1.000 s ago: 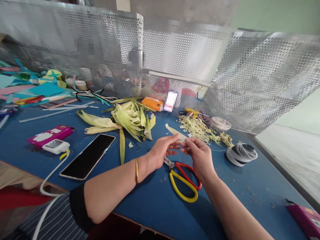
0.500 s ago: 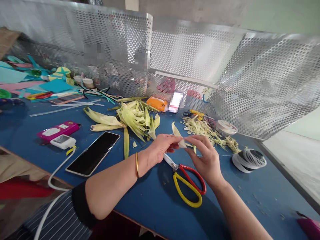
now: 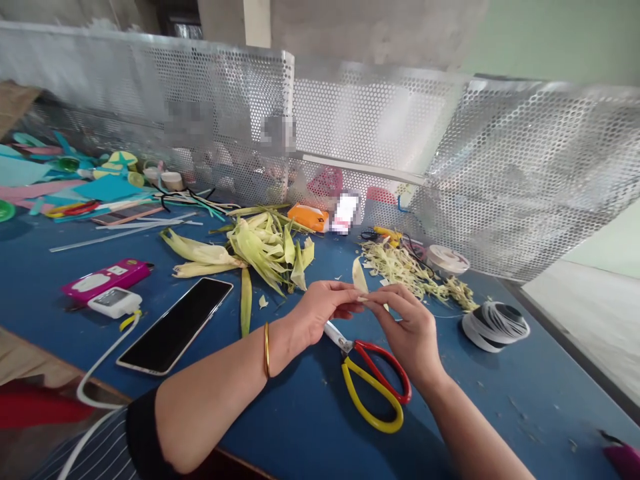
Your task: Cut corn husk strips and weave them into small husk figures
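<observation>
Between my two hands is a small pale piece of corn husk (image 3: 359,275), its tip pointing up and away from me. My left hand (image 3: 327,305), below a gold bangle, pinches it from the left. The fingertips of my right hand (image 3: 406,320) close on its lower end from the other side. Beneath my hands lie scissors (image 3: 373,387) with one red and one yellow handle, their blades partly hidden by my left hand. Beyond them spreads a heap of green corn husks (image 3: 260,247). Shredded husk strips (image 3: 400,267) are piled behind my right hand.
A spool of grey and white thread (image 3: 494,327) stands at the right, near a white tape roll (image 3: 447,259). To the left are a black-screened phone (image 3: 175,327) and a magenta device (image 3: 107,277). An orange packet (image 3: 309,217) sits before the perforated metal screen (image 3: 375,120).
The husk piece has been folded or gathered smaller at its lower end, and my fingertips have come closer together. The whole view has tilted slightly upward.
</observation>
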`<state>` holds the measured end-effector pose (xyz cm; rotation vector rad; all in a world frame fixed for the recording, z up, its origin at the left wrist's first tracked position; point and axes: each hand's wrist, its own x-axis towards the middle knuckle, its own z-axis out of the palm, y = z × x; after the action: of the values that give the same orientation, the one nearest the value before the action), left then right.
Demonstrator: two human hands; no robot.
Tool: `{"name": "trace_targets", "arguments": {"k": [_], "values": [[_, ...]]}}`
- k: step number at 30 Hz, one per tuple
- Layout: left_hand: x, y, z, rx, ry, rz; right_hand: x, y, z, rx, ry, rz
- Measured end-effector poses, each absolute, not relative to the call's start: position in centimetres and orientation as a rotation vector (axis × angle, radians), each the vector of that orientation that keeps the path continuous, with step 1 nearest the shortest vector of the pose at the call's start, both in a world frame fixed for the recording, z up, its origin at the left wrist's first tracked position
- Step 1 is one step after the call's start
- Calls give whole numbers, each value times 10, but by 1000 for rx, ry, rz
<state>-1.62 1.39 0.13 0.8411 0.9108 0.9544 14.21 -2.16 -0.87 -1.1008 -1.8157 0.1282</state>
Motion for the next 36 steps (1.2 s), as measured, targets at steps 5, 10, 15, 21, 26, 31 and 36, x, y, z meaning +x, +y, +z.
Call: {"name": "trace_targets", "arguments": {"k": [5,10,15,21,26,31,36], "values": [[-15,13,2,929,949,998,141,-21,-7,-1145,-1765,196],[-14,11,3,987,989,1007,139,-22,-8,-1272,-1680,301],[-12,11,0,1030,972,1021,137,-23,-7,-1380,-1588,356],[-12,11,-2,1037,958,998,136,-23,-7,-1360,-1546,370],[-12,9,-3,1116,955,1003,136,-22,-8,-1360,-1554,362],[-11,8,-3,1125,982,1007,136,-21,-10,-1315,-1480,487],[-10,8,0,1133,977,1024,138,-16,-12,-1198,-1271,781]]}}
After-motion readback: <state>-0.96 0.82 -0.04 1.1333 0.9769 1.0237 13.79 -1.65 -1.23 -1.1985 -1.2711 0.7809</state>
